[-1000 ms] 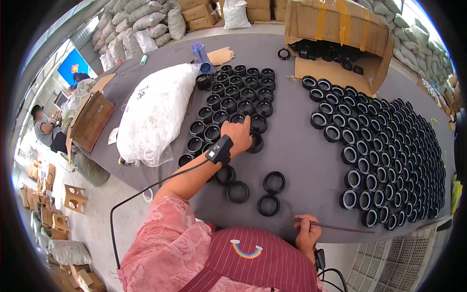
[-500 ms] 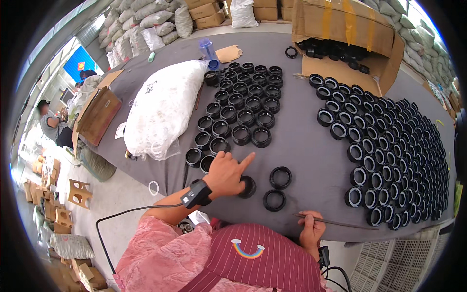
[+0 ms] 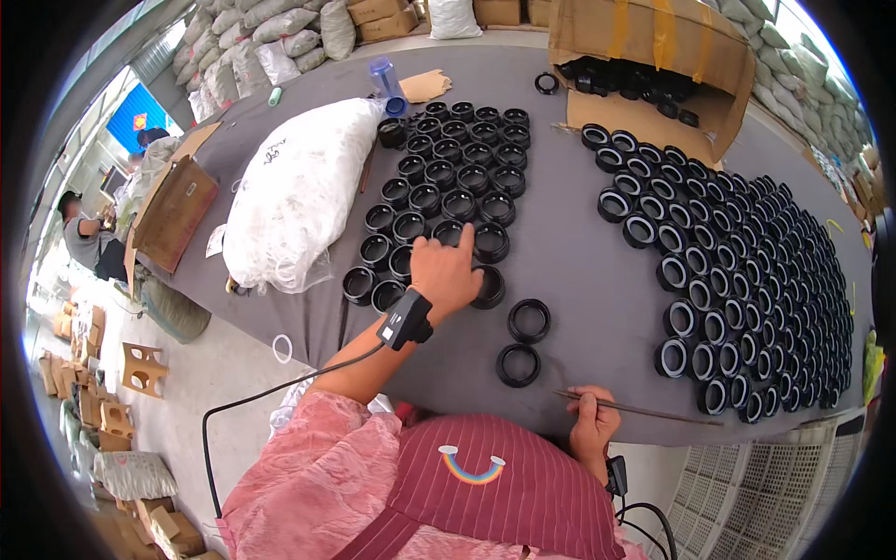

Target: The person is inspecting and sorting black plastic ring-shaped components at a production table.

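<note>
My left hand (image 3: 446,273) is over the near end of the left group of black rings, its index finger stretched forward. Its thumb side is closed on the wall of a black ring (image 3: 489,287), partly hidden by the hand. Several open black rings (image 3: 424,200) stand in rows around and beyond it. Two separate black rings, a farther ring (image 3: 530,321) and a nearer ring (image 3: 518,365), lie between my hands. At the table's near edge, my right hand (image 3: 594,418) grips a thin dark pointed rod (image 3: 658,413), which extends rightward.
Black rings with pale inner rims (image 3: 719,280) crowd the table's right side. Behind them, an open cardboard box (image 3: 653,42) holds more black parts. A full white plastic bag (image 3: 297,196) and a blue bottle (image 3: 383,77) are at left. People sit farther left.
My left hand has moved forward, and the black ring at its thumb has travelled with it toward the rows. My right hand still holds the rod. The view has shifted slightly.
</note>
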### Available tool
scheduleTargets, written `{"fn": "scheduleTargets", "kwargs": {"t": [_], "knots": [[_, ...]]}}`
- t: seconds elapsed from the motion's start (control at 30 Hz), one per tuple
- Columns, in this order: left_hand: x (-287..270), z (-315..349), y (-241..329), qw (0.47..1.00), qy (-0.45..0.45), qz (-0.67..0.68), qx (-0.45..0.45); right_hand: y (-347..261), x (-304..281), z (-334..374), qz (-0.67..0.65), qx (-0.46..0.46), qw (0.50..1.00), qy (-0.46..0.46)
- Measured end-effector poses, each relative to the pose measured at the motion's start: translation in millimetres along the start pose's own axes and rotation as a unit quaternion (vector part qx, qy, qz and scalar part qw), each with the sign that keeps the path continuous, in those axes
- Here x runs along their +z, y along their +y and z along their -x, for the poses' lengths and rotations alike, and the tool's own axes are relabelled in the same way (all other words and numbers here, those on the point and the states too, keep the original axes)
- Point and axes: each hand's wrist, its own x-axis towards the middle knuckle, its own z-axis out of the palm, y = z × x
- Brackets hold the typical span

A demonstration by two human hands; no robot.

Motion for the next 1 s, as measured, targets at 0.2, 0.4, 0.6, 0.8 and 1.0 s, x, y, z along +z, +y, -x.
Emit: {"fn": "scheduleTargets", "kwargs": {"t": [0.2, 0.4, 0.6, 0.8, 1.0], "knots": [[-39.6, 27.8, 37.8, 0.931, 0.093, 0.218, 0.277, -5.0, 3.9, 0.2, -0.036, 0.022, 0.999, 0.008], [-2.1, 65.1, 69.6, 0.939, 0.035, 0.145, 0.309, -2.8, 1.9, 5.4, -0.045, 0.026, 0.998, 0.018], [-16.0, 91.2, 44.9, 0.978, -0.036, 0.1, 0.179, -2.6, 1.4, 2.7, -0.035, 0.018, 0.999, 0.017], [-16.0, 79.6, 14.9, 0.998, -0.052, 0.038, -0.005, -5.6, 4.3, -0.2, -0.018, 0.002, 1.0, 0.01], [-2.2, 71.1, 7.2, 0.999, 0.011, 0.041, -0.02, -2.1, 4.2, -0.1, -0.018, 0.001, 1.0, 0.018]]}}
